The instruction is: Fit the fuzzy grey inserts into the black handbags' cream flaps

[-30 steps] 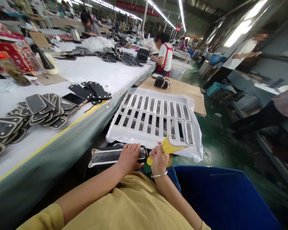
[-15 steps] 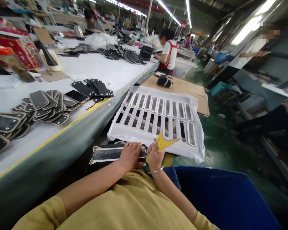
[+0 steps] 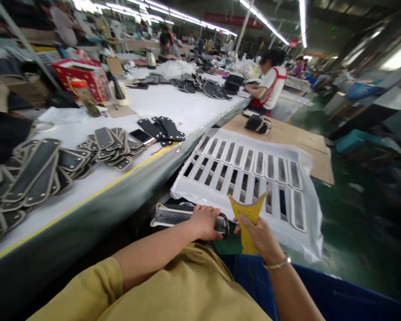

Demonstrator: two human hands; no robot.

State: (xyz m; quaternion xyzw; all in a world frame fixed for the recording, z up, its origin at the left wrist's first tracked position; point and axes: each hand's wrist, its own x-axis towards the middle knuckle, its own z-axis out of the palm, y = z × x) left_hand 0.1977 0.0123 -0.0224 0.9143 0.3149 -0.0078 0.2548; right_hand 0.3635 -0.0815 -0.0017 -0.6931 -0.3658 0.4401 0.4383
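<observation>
My left hand (image 3: 205, 221) is wrapped over a long dark grey pad with raised cream edges (image 3: 170, 216), pressing it near its right end. Under that pad lies a dark body, mostly hidden by my hand and arm. My right hand (image 3: 262, 238), wearing a silver bracelet, is closed round a flat yellow piece with a concave, two-pointed top (image 3: 247, 209). The yellow piece stands roughly upright, a little to the right of the pad and apart from it. Just beyond both hands is a white-covered board (image 3: 187, 189) bearing rows of narrow dark strips with white borders.
To the left runs a long white table (image 3: 143, 100) with a yellow edge stripe. Piles of dark pads (image 3: 36, 174) and a phone (image 3: 143, 136) lie on it. Cardboard (image 3: 307, 147) is behind the board, a blue bin (image 3: 321, 290) beside my right arm. A co-worker (image 3: 269, 84) sits beyond.
My right hand has moved right, away from the pad, and the yellow piece has turned from slanting to upright. My left hand stays on the pad. The whole view has swung left.
</observation>
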